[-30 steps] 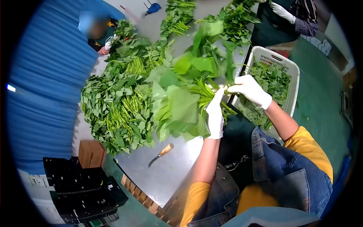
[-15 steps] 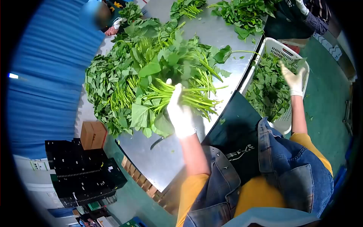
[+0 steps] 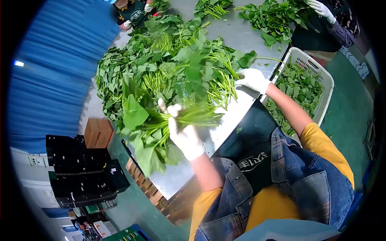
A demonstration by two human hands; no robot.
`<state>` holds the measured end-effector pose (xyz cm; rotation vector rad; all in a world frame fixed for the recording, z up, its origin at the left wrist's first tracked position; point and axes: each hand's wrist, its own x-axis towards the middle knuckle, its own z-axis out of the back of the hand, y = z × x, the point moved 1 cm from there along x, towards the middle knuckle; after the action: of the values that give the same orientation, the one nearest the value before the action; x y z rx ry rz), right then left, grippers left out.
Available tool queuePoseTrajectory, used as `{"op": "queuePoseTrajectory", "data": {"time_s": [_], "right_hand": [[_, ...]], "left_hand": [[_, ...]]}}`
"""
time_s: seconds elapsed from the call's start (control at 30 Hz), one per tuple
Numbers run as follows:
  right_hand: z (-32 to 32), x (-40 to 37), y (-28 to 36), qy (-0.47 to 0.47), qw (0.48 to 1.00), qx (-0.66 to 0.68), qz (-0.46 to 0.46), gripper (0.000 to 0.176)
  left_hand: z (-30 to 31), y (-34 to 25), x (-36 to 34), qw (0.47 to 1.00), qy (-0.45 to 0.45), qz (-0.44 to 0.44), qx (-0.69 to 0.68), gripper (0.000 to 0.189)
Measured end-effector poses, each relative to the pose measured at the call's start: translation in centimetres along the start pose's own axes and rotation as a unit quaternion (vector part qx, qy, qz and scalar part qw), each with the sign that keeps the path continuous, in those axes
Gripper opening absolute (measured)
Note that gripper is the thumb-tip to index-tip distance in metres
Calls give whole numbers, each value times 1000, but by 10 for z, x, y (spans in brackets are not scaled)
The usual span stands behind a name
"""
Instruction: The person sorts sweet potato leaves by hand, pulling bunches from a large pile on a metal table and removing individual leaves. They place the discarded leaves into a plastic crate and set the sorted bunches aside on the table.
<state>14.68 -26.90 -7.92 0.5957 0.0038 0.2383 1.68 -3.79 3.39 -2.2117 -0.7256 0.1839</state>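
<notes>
My left hand [image 3: 185,138], in a white glove, is closed around a bunch of leafy green stems [image 3: 138,116] above the near part of the metal table. The bunch's leaves hang to the left and its cut stem ends point right, blurred by motion. My right hand [image 3: 254,80], also gloved, is at the right edge of a large heap of leafy greens [image 3: 161,76]. Its fingers are bent and a little apart beside the stem ends. Whether they touch a stem is hard to make out.
A white plastic basket [image 3: 327,86] with loose leaves stands against the right side of the metal table [image 3: 237,34]. Co-workers' gloved hands [image 3: 321,9] show at the far side. Black crates [image 3: 76,172] and a cardboard box [image 3: 97,133] are at the left.
My right hand has moved left from over the basket to the heap's stem ends. My left hand has drawn the bunch down and left, and its leaves now cover the dark curved blade on the table.
</notes>
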Motion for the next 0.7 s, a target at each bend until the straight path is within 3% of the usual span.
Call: {"op": "queuePoseTrajectory", "data": {"time_s": [0.07,0.1,0.13,0.17,0.2,0.23,0.27,0.33,0.47,0.5,0.53,0.63,0.7], "right_hand": [[-11,15,-6,53,997,-48,16,35],[-4,12,1,51,997,-47,21,35],[7,9,6,-13,996,14,85,30],[21,5,14,-76,983,73,147,26],[28,3,23,-78,983,72,149,26],[31,-1,33,-100,981,130,100,23],[34,-7,41,-123,974,187,48,20],[33,-17,51,-119,951,282,31,21],[33,-34,68,-132,960,237,62,19],[32,-37,70,-132,960,228,92,18],[31,-41,72,-132,959,218,122,18],[25,-50,71,-130,966,171,147,19],[21,-52,70,-150,964,78,207,18]], "left_hand": [[23,6,21,940,230,138,-211,44],[23,8,16,946,149,175,-230,38],[39,16,24,934,192,194,-230,32],[43,17,22,947,150,203,-198,33],[41,19,18,957,105,214,-166,36],[36,26,8,986,140,85,-30,29],[30,29,8,986,140,90,-32,29],[19,40,14,988,16,147,-43,23],[19,63,20,976,94,156,115,20],[6,64,17,979,59,189,39,23],[3,68,15,980,63,183,56,23],[7,83,22,967,113,123,191,24],[14,97,28,921,174,25,347,24]]}}
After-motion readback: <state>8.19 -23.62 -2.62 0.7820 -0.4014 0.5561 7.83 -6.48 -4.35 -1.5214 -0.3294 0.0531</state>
